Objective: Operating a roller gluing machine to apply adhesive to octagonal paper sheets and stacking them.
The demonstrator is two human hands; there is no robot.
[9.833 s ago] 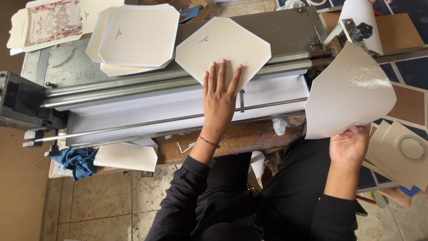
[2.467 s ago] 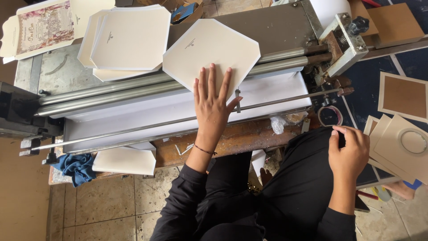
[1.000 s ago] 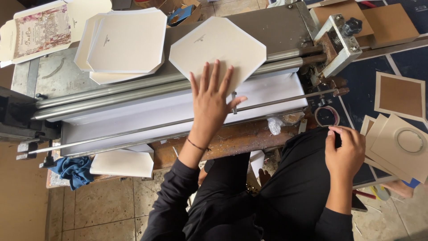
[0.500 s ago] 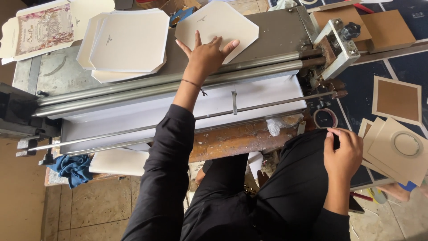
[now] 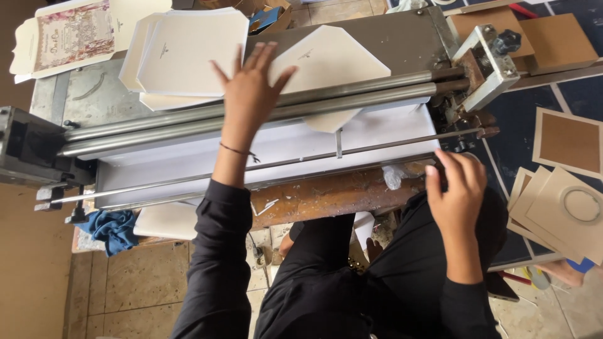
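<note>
Here the biggest thing in front of the person is a long roller machine [image 5: 264,150], its two grey steel rollers [image 5: 188,122] running across the bench with a white bed below them and a grey metal plate behind. Lying on that plate and poking under the rollers is a white octagonal card sheet [image 5: 333,63], its lower corner showing on the near side of the rollers. To its left sits a stack of similar white sheets [image 5: 188,53], a few layers fanned out, and further left a printed card with a floral panel [image 5: 69,37]. The left hand [image 5: 248,88] hangs flat over the rollers between the stack and the single sheet, fingers spread wide and gripping nothing; whether its fingertips touch the sheet's edge I cannot tell. The right hand [image 5: 458,194] is down by the machine's right end, over the person's lap, fingers curled loosely, and I cannot tell if anything is in it. On the dark floor to the right lie brown card pieces [image 5: 568,141]. A blue rag [image 5: 113,229] lies bunched under the machine's left end.
</note>
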